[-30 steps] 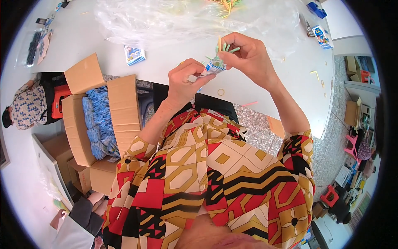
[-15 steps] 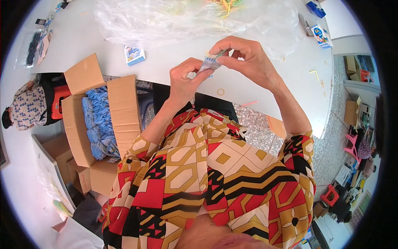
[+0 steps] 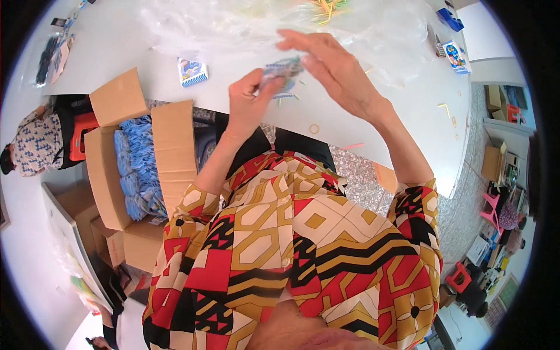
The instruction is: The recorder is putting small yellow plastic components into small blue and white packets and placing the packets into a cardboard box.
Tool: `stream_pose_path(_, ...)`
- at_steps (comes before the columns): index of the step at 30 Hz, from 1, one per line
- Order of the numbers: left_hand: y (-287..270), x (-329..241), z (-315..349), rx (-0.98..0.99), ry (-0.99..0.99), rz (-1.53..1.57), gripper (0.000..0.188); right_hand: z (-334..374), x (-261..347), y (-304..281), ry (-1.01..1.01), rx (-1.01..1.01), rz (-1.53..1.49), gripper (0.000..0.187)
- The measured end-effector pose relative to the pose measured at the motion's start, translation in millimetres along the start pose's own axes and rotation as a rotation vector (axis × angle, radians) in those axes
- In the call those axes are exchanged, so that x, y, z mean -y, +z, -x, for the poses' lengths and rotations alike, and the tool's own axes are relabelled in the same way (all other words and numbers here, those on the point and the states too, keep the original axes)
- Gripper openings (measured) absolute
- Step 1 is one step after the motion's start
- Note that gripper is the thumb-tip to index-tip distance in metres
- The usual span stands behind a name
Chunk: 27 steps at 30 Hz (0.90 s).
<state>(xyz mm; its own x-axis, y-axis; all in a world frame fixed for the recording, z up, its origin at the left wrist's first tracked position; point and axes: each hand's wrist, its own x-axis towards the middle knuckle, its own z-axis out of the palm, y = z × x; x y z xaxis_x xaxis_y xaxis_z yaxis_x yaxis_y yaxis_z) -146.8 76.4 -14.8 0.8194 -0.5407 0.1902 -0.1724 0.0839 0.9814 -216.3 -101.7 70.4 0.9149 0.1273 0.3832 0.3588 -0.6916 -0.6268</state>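
My left hand (image 3: 247, 104) is closed on a small blue-and-white packet (image 3: 282, 77) above the table, its print smeared by motion. My right hand (image 3: 343, 77) is at the packet's right, fingers stretched out and apart from the thumb. The thumb tip is beside the packet's edge; whether it touches cannot be made out. Short pale-green bits show just below and beside the packet. Left of my hands, a small blue-and-white box (image 3: 192, 72) rests on the table.
Clear plastic sheeting (image 3: 233, 29) covers the far table, with yellow-green strips (image 3: 330, 9) on it. Rubber bands (image 3: 314, 128) lie about. An open cardboard box (image 3: 105, 181) of blue packets (image 3: 140, 169) stands at the left. A person (image 3: 41, 143) is further left.
My right hand has opened and drawn away from the packet's top. My left hand has shifted slightly left with the packet. An arm now shows at the lower left.
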Motion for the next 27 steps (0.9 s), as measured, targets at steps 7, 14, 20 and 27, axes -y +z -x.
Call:
stream_pose_path(7,-40.3,-14.1,-3.5,-0.179,0.03,0.155,0.016,8.3,-49.0,27.4,0.169,0.108,-0.04,0.029)
stream_pose_path(14,-46.1,-14.1,8.2,-0.162,-0.019,0.151,0.016,5.8,-43.5,69.8,-0.172,0.421,0.378,0.021)
stream_pose_path(20,-39.6,-16.8,14.7,-0.038,-0.037,0.185,0.014,10.9,-56.1,85.8,-0.24,0.441,0.429,0.005)
stream_pose_path(27,-35.4,-15.1,15.2,-0.001,-0.011,0.16,0.012,4.5,-46.0,35.6,0.222,0.129,-0.061,0.025)
